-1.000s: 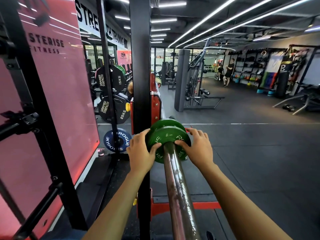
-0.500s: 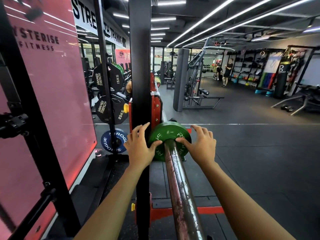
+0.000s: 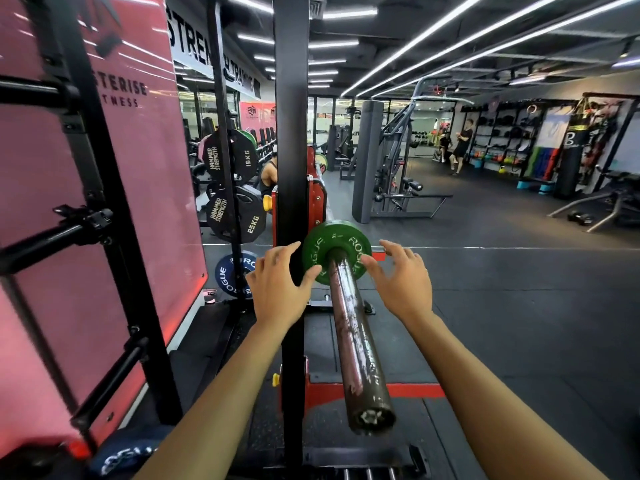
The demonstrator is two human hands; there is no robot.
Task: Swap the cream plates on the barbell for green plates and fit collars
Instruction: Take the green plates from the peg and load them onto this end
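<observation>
Both arms out; left hand [image 3: 277, 285] and right hand [image 3: 401, 282] spread, thumbs touching green plate [image 3: 334, 244] on bar [image 3: 356, 344]; black post [image 3: 291, 133] just left.

To my left, black Hammer Strength plates [image 3: 231, 157] are hanging on a storage post above a blue Rogue plate [image 3: 228, 274]; a punching bag [image 3: 573, 154] is hanging far right.
</observation>
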